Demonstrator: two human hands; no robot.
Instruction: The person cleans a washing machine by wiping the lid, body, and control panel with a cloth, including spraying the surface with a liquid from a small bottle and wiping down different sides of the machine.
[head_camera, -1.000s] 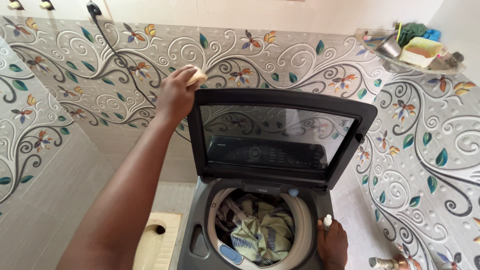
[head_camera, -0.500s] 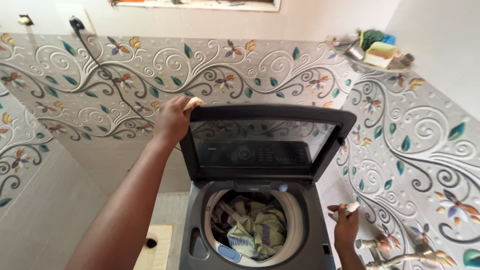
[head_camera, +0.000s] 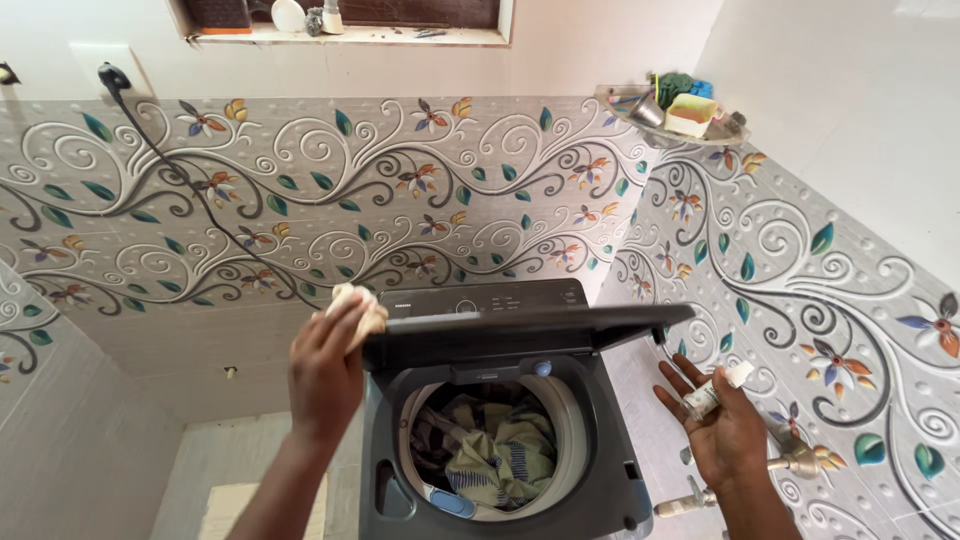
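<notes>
A dark grey top-loading washing machine (head_camera: 400, 500) stands below me with its lid (head_camera: 520, 322) swung down to about level. Clothes (head_camera: 495, 450) lie bunched in the drum. My left hand (head_camera: 325, 375) grips the lid's left corner and presses a small pale cloth (head_camera: 362, 305) against it. To the right of the machine, my right hand (head_camera: 720, 425) is palm up, with a small white bottle (head_camera: 712, 390) lying across its fingers.
Tiled walls with a floral pattern close in behind and on the right. A black power cord (head_camera: 170, 170) runs down the back wall. A corner shelf (head_camera: 680, 112) holds soap and small items. Metal taps (head_camera: 790, 462) stick out low on the right wall.
The lid has come down from nearly upright to about level, my left hand moving down with it. My right hand has moved right and turned palm up with the bottle.
</notes>
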